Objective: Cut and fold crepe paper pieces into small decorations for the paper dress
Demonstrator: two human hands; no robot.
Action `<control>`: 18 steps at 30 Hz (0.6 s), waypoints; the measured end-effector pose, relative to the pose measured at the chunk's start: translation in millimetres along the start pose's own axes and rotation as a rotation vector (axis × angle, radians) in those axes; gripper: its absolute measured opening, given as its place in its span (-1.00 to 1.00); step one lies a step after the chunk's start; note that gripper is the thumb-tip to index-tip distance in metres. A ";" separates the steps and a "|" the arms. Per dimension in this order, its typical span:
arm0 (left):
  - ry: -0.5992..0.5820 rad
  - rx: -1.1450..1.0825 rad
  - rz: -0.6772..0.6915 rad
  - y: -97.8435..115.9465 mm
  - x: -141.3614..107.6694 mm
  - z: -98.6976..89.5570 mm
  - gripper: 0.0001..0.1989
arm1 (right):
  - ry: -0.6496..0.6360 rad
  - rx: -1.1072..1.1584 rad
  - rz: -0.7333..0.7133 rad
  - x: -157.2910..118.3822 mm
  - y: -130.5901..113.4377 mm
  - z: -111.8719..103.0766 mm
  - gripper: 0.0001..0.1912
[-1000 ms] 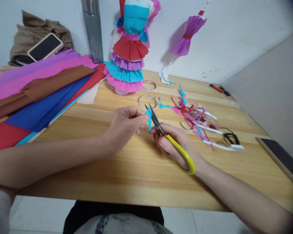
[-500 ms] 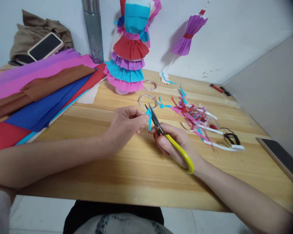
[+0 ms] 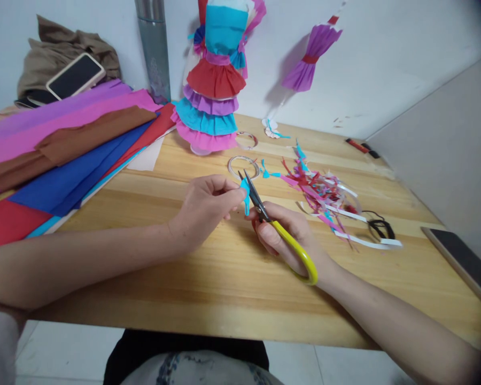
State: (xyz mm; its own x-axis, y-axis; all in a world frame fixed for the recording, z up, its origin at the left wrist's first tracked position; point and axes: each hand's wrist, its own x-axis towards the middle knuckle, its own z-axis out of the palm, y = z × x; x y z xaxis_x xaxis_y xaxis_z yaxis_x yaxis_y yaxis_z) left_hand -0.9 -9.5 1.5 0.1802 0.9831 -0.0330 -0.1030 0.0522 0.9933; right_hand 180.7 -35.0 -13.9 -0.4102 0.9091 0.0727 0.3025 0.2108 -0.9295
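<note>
My left hand (image 3: 206, 211) pinches a small turquoise paper piece (image 3: 246, 199) between thumb and fingers. Yellow-handled scissors (image 3: 294, 246) are gripped in my right hand (image 3: 284, 232). Their dark blades are slightly parted, pointing up and left, right beside the turquoise piece. Both hands are above the middle of the wooden table (image 3: 208, 299). Just beyond the blade tips lies a roll of tape (image 3: 243, 167). Behind it stands a figure in a layered paper dress (image 3: 216, 77) of turquoise, red, purple and pink.
Coloured paper sheets (image 3: 100, 152) cover the left side, near a bottle (image 3: 154, 53) and a phone (image 3: 76, 76). Paper scraps (image 3: 324, 192) lie right of the hands, beside a black cord (image 3: 380, 229). Another phone (image 3: 460, 262) rests at the right edge. A small purple paper dress (image 3: 312, 56) is by the wall.
</note>
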 end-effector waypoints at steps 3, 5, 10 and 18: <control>-0.003 -0.011 -0.001 -0.4 0.2 0.1 -0.78 | 0.004 -0.001 0.007 -0.5 0.8 -0.2 -0.55; -0.005 -0.011 0.000 -0.8 0.3 0.1 -0.78 | 0.007 -0.006 0.004 -0.3 0.9 0.0 -0.56; -0.002 -0.009 0.001 -0.6 0.1 -0.2 -0.78 | 0.007 -0.023 0.008 0.1 2.4 0.4 -0.54; -0.003 0.016 -0.003 0.3 0.0 -0.4 -0.77 | 0.001 0.011 0.010 -2.8 5.0 1.4 -0.60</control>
State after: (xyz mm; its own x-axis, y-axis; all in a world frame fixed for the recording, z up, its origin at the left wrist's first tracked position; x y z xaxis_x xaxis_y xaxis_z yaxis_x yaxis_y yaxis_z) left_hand -1.3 -9.4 1.8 0.1831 0.9825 -0.0353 -0.0865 0.0519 0.9949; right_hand 182.2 -37.0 -19.3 -0.4066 0.9113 0.0640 0.2972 0.1982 -0.9340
